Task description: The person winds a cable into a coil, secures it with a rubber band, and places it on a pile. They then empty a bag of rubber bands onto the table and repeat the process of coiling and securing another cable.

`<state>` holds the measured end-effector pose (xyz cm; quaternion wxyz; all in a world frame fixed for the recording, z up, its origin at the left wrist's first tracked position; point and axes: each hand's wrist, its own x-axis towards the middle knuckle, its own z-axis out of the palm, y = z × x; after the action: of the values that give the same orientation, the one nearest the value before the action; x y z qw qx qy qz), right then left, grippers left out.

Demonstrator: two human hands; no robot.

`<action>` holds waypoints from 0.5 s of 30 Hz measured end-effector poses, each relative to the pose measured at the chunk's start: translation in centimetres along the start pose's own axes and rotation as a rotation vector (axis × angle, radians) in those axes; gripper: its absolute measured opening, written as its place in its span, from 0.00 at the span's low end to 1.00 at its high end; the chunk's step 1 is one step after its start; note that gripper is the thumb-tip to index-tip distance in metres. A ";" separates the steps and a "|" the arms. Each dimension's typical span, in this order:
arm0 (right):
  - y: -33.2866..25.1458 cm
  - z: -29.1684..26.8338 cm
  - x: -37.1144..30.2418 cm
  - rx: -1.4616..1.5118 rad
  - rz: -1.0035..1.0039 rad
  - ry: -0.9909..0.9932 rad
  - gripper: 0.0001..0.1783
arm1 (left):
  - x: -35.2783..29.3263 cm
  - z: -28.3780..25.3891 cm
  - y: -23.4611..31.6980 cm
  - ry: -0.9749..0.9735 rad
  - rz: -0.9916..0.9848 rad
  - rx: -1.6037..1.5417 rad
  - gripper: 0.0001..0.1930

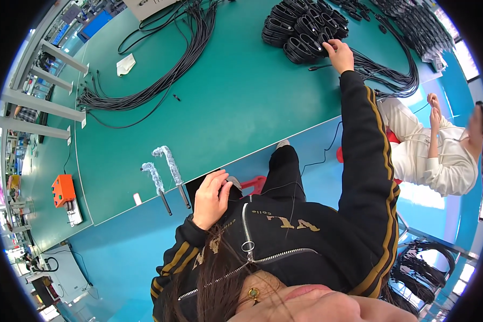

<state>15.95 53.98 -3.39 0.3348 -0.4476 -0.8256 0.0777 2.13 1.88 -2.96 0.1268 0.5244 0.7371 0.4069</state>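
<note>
My right hand (339, 57) reaches to the far right of the green table, thumb and fingers pinched at the near edge of a pile of coiled black cables (300, 29). It appears to grip one coiled cable (310, 43), though the fingertips partly cover the spot. My left hand (212, 201) hovers by the near table edge, in front of my body. Its fingers are loosely bent with the thumb apart, and nothing shows in it. Left of that hand, two dark-handled tools wrapped in clear film (169, 166) jut over the edge.
A long bundle of black cables (166, 80) curves across the table (225, 123), near a crumpled white scrap (125, 65). An orange block-shaped device (64, 190) stands at left. More cables (418, 29) lie far right. A seated person in white (429, 155) is at right.
</note>
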 end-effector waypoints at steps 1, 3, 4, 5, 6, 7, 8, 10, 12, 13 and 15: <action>0.0 -0.1 -0.1 0.019 -0.006 0.014 0.18 | -0.1 0.0 -0.1 0.001 0.000 -0.001 0.09; 0.1 -0.2 -0.2 0.028 0.007 0.016 0.17 | -0.3 -0.1 -0.6 -0.002 0.019 0.018 0.09; 0.1 -0.2 -0.4 0.040 0.022 0.017 0.16 | -0.4 -0.1 -0.7 -0.003 0.026 0.029 0.10; 0.0 -0.3 -0.5 0.052 0.036 0.018 0.16 | -0.4 -0.2 -0.7 -0.002 0.025 0.028 0.10; -0.1 -0.2 -0.6 0.052 0.035 0.016 0.16 | -0.5 -0.2 -0.6 -0.003 0.023 0.024 0.10; -0.2 -0.2 -0.8 0.058 0.041 0.020 0.16 | -0.5 -0.3 -0.5 -0.005 0.022 0.021 0.10; -0.3 -0.2 -0.9 0.065 0.046 0.023 0.15 | -0.5 -0.3 -0.5 -0.006 0.020 0.018 0.10; -0.3 -0.2 -1.0 0.070 0.050 0.026 0.15 | -0.7 -0.3 -0.5 -0.008 0.013 0.010 0.10; -0.2 -0.4 -0.8 0.053 0.054 0.047 0.14 | -0.9 -0.4 -0.5 -0.016 0.003 -0.001 0.09; -0.2 -0.5 -0.8 0.045 0.055 0.057 0.14 | -0.9 -0.4 -0.6 -0.014 0.000 -0.001 0.09; 0.2 -0.3 -0.6 0.056 0.056 0.026 0.15 | -0.9 -0.3 -1.0 -0.009 0.028 0.014 0.09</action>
<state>16.47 53.59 -3.54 0.3557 -0.4617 -0.8058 0.1044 1.59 0.85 -3.70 0.1207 0.5376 0.7319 0.4009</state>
